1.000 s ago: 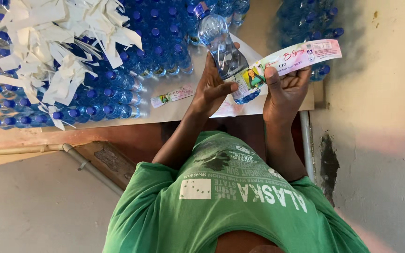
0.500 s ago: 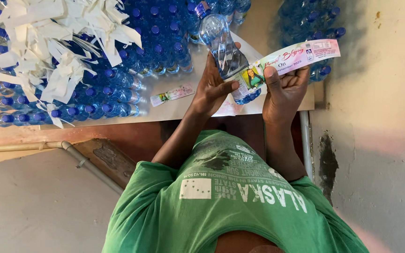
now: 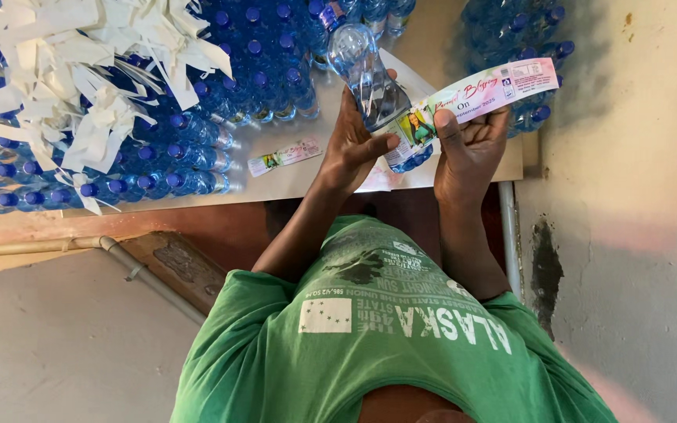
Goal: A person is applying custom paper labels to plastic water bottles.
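Left hand (image 3: pixel 354 145): grip closed around the lower body of a clear water bottle (image 3: pixel 366 74), thumb pressed on the stuck end of the label. The bottle was held off the worktop (image 3: pixel 276 184), blue cap pointing away from the person.

Right hand (image 3: pixel 468 149): just right of the bottle, grip pinching a long pink-and-white label strip (image 3: pixel 495 88). One end of the strip was on the bottle. The rest ran out free, up and to the right of it.

Around the bottle:
- A spare label (image 3: pixel 285 155) lay flat on the worktop, left of the bottle.
- Rows of blue-capped bottles (image 3: pixel 197 157) lay further left, with a heap of white paper strips (image 3: pixel 80 70) on top.
- More packed bottles (image 3: pixel 511 31) sat to the right of the bottle, near the wall.

Risks, as a judgement:
- The free end was long and met the bottle at an angle. If it goes on at that slant, the label would likely spiral and the ends would not meet square.
- The bottle wall was thin and ribbed. A hard squeeze from the left hand could dent it and trap creases or bubbles under the label.
- The sticky side was exposed. It could fold onto itself or catch the right fingers.
- A wet or slick bottle could turn in the left hand and shift the stuck edge.
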